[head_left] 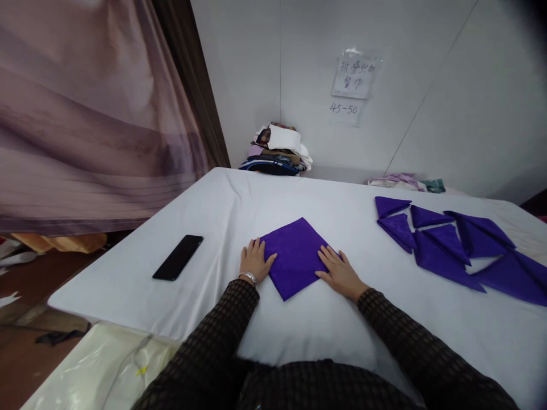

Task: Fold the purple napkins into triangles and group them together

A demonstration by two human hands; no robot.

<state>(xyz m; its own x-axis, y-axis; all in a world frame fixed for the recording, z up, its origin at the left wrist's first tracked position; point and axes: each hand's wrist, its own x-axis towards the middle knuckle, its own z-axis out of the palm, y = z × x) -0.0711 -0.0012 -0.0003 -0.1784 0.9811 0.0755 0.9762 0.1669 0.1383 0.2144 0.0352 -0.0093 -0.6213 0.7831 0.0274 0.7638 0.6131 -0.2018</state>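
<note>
A purple cloth napkin, folded into a square, lies flat on the white-covered table with one corner pointing toward me. My left hand rests on its left corner, fingers spread and flat. On the opposite corner, my right hand lies with its fingers stretched over the cloth. Neither hand grips the fabric. A silvery bracelet or watch circles my left wrist.
Several folded purple napkins lie at the right of the table. A black phone is at the left. Behind stands a pile of folded clothes; a handwritten sign hangs on the wall. A curtain hangs at the left.
</note>
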